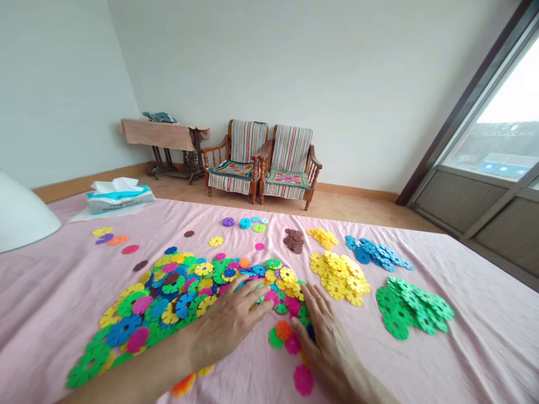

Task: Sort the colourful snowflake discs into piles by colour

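Observation:
A broad heap of mixed-colour plastic snowflake discs (168,297) spreads over the pink cloth. My left hand (238,311) rests on the heap's right part, fingers stretched out over the discs. Beside it my right hand (324,331) lies with fingers extended at the heap's right edge, touching discs and partly covering some. Between the hands are an orange disc (283,330) and a few pink and green ones. Right of my right hand are sorted piles: yellow discs (339,278), green discs (412,306), blue discs (377,252) and brown discs (293,240).
A smaller yellow pile (323,238) sits behind the large one. Single discs, among them a purple one (228,222), lie along the far side. A tissue pack (120,197) and a white rounded object (23,216) stand at left. Two wooden armchairs (288,163) are beyond the table.

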The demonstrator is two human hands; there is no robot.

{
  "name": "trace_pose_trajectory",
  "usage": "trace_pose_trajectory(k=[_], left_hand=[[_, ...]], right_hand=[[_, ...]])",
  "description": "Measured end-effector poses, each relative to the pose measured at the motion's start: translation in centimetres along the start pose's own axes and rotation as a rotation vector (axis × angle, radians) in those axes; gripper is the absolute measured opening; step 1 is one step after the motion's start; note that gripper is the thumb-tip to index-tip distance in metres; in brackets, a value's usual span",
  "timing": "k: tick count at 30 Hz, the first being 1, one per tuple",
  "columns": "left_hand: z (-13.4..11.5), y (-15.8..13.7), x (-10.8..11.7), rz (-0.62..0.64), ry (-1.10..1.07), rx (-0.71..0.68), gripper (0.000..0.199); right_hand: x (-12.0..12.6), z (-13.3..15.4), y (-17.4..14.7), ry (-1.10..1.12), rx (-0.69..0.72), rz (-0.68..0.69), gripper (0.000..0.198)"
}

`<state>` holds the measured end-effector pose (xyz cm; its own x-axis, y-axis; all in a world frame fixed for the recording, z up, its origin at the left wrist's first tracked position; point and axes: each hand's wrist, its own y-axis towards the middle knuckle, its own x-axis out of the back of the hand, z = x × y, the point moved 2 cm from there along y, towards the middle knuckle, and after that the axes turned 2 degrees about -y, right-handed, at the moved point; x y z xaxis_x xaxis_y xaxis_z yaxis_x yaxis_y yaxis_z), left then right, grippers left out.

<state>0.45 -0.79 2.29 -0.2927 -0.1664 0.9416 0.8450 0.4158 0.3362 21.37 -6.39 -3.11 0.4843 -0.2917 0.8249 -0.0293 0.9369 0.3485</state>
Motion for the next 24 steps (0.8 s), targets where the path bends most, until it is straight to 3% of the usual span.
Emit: trace_pose_trajectory(k=[6, 8, 11, 16, 20, 24], left_hand=[[0.2, -0.9, 0.9, -0.074, -0.069, 0.100, 0.030], [0.3, -1.1, 1.1, -0.099, -0.090, 0.131, 0.031], [0.3, -1.2, 1.1, -0.135, -0.087, 0.138, 0.027], [0.3, -1.3, 0.5, -0.132, -0.019, 0.110, 0.025], [0.3, -1.3, 0.3, -0.108, -0.005, 0.103, 0.027], [0.4, -1.2, 0.3, -0.107, -0.004, 0.103, 0.027]], right_hand=[[-0.4, 3.3, 0.4, 0.147, 0.168, 0.046, 0.055], [0.0, 3.7, 1.3, 0.205, 0.195, 0.013, 0.044], [0.6, 3.1, 3.8, 0.191, 0.138, -0.051, 0.026], [0.5, 1.0, 7.6, 0.014, 0.091, -0.038, 0.031], [0.0, 0.6, 7.8, -0.002, 0.079, 0.035, 0.030], [0.0, 0.5, 7.2, 0.050, 0.044, -0.024, 0.018]])
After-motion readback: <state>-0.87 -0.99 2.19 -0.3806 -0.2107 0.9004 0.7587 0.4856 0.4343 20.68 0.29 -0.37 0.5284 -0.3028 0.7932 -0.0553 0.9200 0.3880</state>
